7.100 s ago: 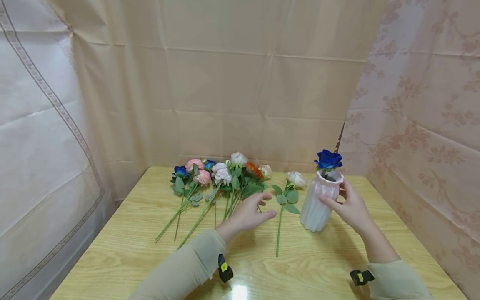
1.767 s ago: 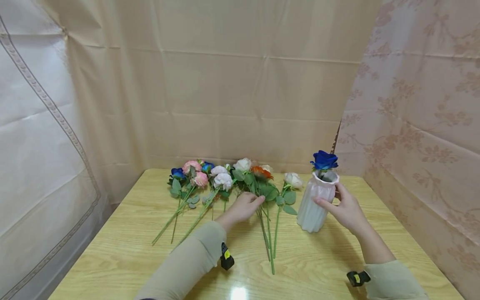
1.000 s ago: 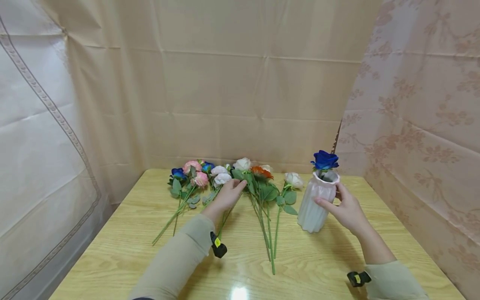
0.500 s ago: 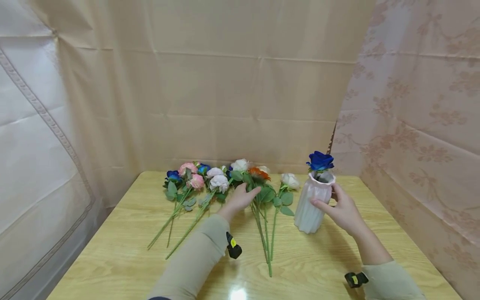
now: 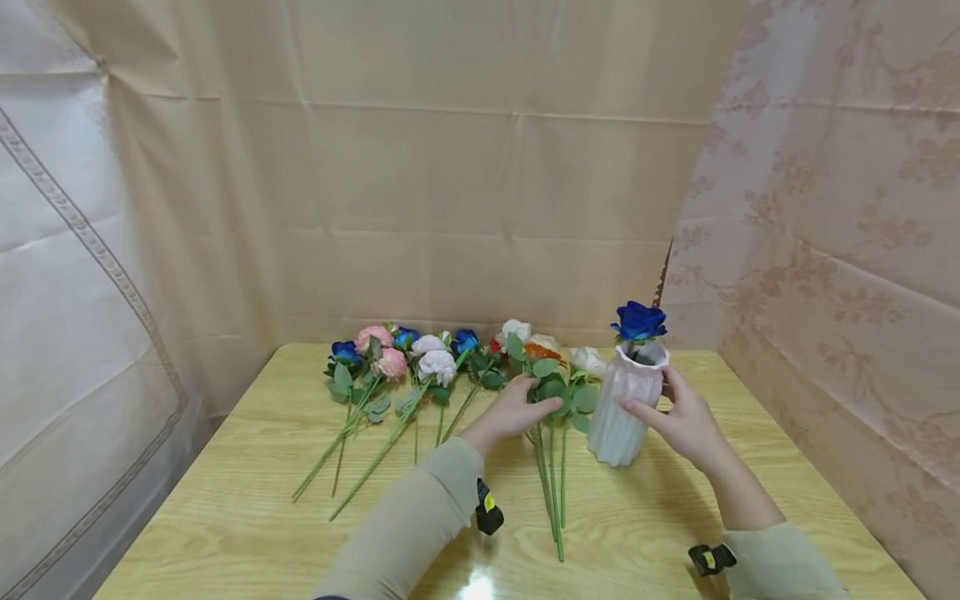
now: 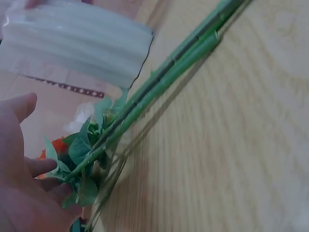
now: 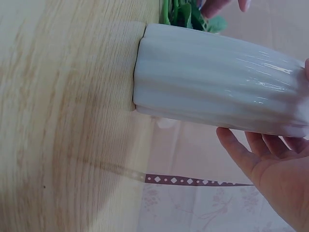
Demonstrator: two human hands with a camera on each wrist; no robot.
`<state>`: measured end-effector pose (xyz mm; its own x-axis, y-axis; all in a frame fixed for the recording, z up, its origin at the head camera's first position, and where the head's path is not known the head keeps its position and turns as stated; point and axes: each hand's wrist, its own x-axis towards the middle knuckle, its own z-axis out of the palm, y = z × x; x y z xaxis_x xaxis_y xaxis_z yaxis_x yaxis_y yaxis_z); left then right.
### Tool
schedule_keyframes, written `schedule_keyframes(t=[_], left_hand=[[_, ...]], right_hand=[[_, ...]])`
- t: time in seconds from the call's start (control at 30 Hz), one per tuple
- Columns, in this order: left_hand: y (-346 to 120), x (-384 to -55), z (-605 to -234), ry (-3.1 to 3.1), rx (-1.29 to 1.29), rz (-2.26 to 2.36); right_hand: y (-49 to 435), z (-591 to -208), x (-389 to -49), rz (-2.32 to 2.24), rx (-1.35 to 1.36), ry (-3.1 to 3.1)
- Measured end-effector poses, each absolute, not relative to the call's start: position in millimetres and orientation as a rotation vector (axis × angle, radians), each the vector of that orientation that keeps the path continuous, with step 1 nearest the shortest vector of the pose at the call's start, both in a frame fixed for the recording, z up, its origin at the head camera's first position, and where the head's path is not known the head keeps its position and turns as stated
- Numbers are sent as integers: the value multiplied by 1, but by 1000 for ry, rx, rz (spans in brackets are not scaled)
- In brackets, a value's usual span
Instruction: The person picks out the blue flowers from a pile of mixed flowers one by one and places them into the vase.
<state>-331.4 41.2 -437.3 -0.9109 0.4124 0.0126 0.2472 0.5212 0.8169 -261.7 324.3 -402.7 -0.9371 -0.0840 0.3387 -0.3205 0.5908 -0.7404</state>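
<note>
On my head view, the two hands were well apart over the wooden counter (image 5: 225, 517). The right hand (image 5: 686, 423) was clamped on the white vase (image 5: 622, 417) just below its wavy rim, thumb in front and the other fingers round the far side. The white vase stood on the right part of the counter, its base down on the wood, with a single dark blue rose (image 5: 639, 321) rising from its mouth.

The left hand (image 5: 513, 408) was at the leaves under the orange flower (image 5: 542, 352), thumb spread away from loosely bent fingers — nothing was clenched in it, and I could not tell from the left wrist view whether the fingertips pressed on the green stem (image 6: 145, 99) there. Close by lay a white rose (image 5: 514, 334) and a cream rose (image 5: 546, 342), while another white bloom (image 5: 587, 362) sat just beside the white vase. Farther left I had pink flowers (image 5: 390, 363), pale ruffled flowers (image 5: 437, 367) and more blue roses (image 5: 345, 351) — all lying with their stems toward the near edge. A beige cloth (image 5: 420, 183) hung behind.
</note>
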Motion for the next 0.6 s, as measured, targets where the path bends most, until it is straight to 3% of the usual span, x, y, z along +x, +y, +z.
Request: schedule_keyframes(t=[0.6], left_hand=[[23,-329,-426,2596,547,1352]], right_hand=[[325,-403,-262,1269,342,-2558]])
